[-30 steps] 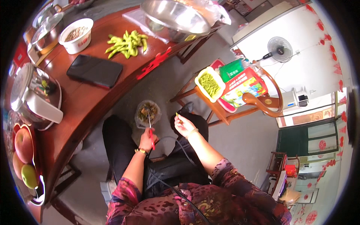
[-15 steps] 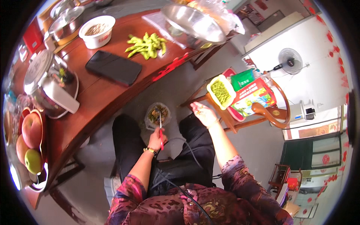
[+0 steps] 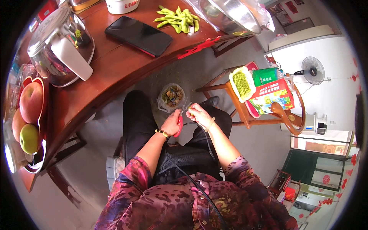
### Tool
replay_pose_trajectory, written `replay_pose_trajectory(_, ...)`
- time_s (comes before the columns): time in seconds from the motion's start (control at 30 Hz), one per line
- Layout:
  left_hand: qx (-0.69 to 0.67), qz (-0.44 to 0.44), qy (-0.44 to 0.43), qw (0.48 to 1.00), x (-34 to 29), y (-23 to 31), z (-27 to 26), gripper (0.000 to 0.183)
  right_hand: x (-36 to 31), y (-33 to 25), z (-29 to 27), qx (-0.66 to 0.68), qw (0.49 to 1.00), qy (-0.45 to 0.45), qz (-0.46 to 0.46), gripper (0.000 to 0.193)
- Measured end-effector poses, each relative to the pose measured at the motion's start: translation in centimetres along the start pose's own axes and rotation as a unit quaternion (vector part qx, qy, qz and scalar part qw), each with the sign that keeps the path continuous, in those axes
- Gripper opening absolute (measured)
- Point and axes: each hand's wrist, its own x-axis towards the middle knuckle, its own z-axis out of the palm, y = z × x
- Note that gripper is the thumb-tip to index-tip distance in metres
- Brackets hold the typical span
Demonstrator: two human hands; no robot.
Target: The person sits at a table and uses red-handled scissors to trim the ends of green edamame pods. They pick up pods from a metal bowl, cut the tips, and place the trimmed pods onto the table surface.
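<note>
My left hand (image 3: 171,123) is closed round the red handles of a pair of scissors (image 3: 179,127), whose blades point away from me. Close beside it, the fingertips of my right hand (image 3: 201,115) pinch a small green pod (image 3: 190,110) near the blades. Just beyond both hands, a bag-lined container (image 3: 162,106) of scraps stands low between my knees. A pale yellow basket (image 3: 246,98) full of green pods sits on the wooden chair (image 3: 241,116) to the right. More green pods (image 3: 179,20) lie in a pile on the table.
The red-brown table (image 3: 100,81) curves along the left and far side, holding a black phone (image 3: 138,36), a kettle (image 3: 60,50), peaches (image 3: 33,102), a white tub (image 3: 122,6) and a metal bowl (image 3: 239,16). A dark cable (image 3: 188,176) runs across my lap.
My right hand has come from beside the basket to the scissors, its fingers now closed on a pod. My left hand has shifted slightly right with the scissors, away from the scrap container. The view has moved.
</note>
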Motion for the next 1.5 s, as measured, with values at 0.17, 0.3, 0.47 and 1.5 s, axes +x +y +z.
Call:
replay_pose_trajectory(0.17,0.057,0.011,-0.046,0.997,-0.4,1.8,-1.0,0.047,0.4,1.4,-1.2,-0.073,0.997,-0.014,-0.027,0.006)
replay_pose_trajectory(0.3,0.071,0.025,-0.042,0.996,-0.4,1.0,-0.7,0.042,0.3,1.7,-1.1,-0.109,0.993,-0.016,-0.041,0.008)
replay_pose_trajectory(0.47,0.075,0.057,-0.026,0.995,-0.4,0.6,-0.5,0.035,0.3,1.7,-0.8,-0.129,0.989,-0.009,-0.070,0.010)
replay_pose_trajectory(1.5,-0.007,0.027,0.041,0.999,0.0,0.0,-0.1,0.049,1.4,1.0,-0.4,0.295,0.953,0.033,0.066,0.007)
